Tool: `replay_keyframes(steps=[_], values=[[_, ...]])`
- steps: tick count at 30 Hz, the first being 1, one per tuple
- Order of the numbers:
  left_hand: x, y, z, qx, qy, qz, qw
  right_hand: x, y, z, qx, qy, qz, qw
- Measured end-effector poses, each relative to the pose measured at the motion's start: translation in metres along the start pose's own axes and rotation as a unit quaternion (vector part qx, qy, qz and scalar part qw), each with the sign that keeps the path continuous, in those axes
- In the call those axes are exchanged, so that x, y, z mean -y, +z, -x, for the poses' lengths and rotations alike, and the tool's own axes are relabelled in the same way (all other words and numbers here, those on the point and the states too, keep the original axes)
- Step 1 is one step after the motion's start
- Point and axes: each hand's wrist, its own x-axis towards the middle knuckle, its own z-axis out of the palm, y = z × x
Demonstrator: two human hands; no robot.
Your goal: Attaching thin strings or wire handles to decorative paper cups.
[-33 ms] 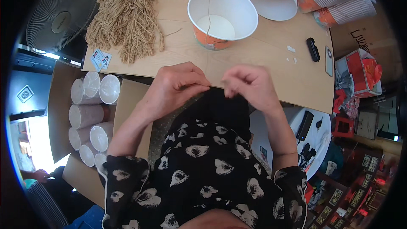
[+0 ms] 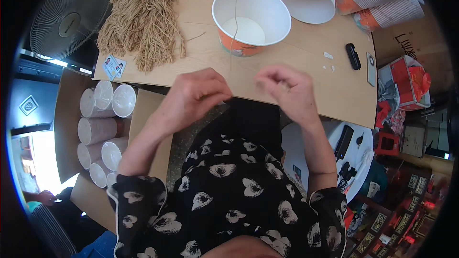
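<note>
A large white paper tub (image 2: 271,13) with an orange outside stands on the table in front of me. A thin tan string (image 2: 235,13) runs from its far rim across the opening and down its near side toward my left hand (image 2: 197,96). The left thumb and fingertips are pinched together on the string's near end, just over the table's edge. To the right, my right hand (image 2: 292,94) is apart from it, thumb and fingers drawn together; its fingertips are blurred, so anything in them is hidden. A heap of tan strings (image 2: 143,24) lies left of the tub.
Stacked paper tubs (image 2: 311,5) lie on the far right of the table (image 2: 201,57). Nearby are a black object (image 2: 353,56), a phone (image 2: 371,69) and white scraps (image 2: 328,55). A carton (image 2: 69,114) of wrapped tubs stands at my left, below a fan (image 2: 69,25).
My right hand has moved right, widening the gap between the hands. My left hand has shifted slightly left, and the string's near part with it.
</note>
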Motion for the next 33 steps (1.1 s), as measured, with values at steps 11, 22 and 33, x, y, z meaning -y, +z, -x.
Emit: replay_keyframes(steps=[11,22,33], values=[[0.113,-0.152,-0.043,-0.277,-0.054,-0.127,0.951,-0.016,-0.03,-0.05,-0.014,-0.274,0.322,0.906],[0.08,-0.024,-0.017,-0.313,-0.096,0.222,0.919,-0.008,-0.001,-0.031,-0.056,-0.22,0.304,0.925],[0.033,0.057,-0.015,-0.267,-0.158,0.251,0.917,-0.011,0.013,-0.037,-0.085,-0.182,0.28,0.939]])
